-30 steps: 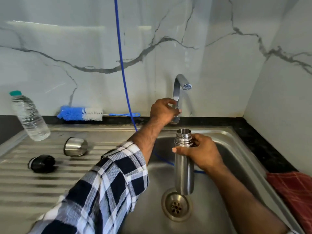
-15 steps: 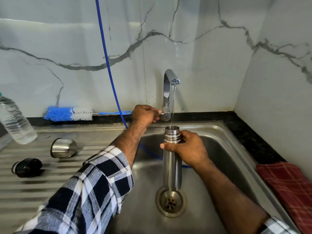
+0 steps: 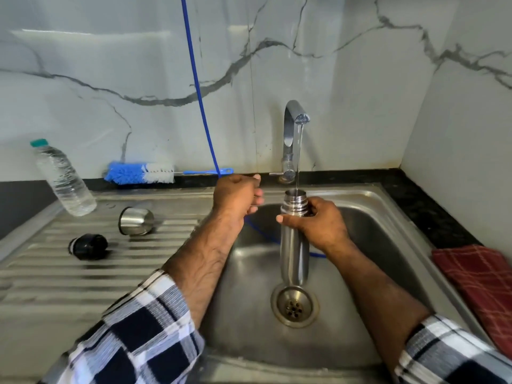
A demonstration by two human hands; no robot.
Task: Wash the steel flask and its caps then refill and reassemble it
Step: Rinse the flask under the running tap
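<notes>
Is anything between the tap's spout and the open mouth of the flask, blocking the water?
Nothing visible does. The right hand holds the steel flask upright in the sink, its grip below the threaded neck, and the stream from the tap falls straight into the mouth. The left hand is off to the side.

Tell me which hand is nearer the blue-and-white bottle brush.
Left. The left hand hovers just right of the blue-and-white bottle brush; the right hand grips the steel flask farther right.
</notes>
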